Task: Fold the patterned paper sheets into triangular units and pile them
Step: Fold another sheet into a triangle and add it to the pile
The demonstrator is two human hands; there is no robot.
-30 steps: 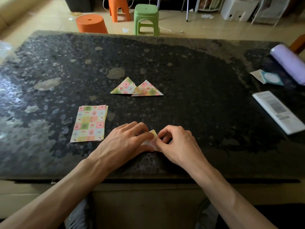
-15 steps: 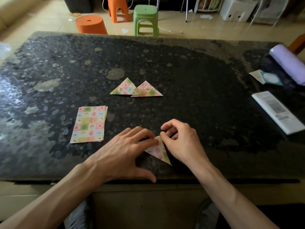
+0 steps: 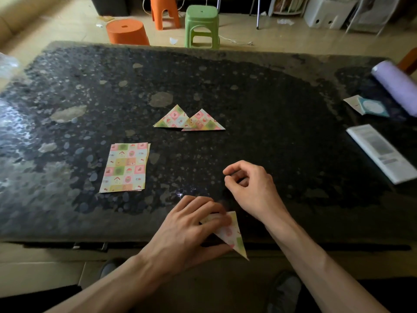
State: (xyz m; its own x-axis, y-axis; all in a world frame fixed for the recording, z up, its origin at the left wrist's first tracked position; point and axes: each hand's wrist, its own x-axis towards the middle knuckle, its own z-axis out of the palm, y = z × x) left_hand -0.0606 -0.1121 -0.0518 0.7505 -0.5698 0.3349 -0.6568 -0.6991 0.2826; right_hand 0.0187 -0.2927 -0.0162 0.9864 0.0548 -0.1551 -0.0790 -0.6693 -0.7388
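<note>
At the near edge of the tabletop [image 3: 282, 105], around 6 o'clock, the left hand [image 3: 187, 231] holds a folded triangle [image 3: 233, 238] of patterned paper, fingers laid across its upper part and the thumb reaching under it. The triangle's long point hangs out past the tabletop's edge towards 5 o'clock. The right hand [image 3: 250, 188] hovers just beyond it at 1 o'clock from the left, apart from the paper, fingers curled in with the thumb tip close to the forefinger and nothing between them. A stack of patterned sheets [image 3: 125, 168] lies flat at 9 o'clock from the hands, well apart from them. Towards 12 o'clock, near the tabletop's middle, a pair of finished triangles [image 3: 176, 119] rests side by side, their inner corners overlapping. Out at 3 o'clock lie a printed leaflet [image 3: 381, 152], a teal card [image 3: 372, 107] and a lilac roll [image 3: 397, 86]. On the floor beyond the tabletop stand a green stool [image 3: 202, 26] and an orange stool [image 3: 126, 31].
</note>
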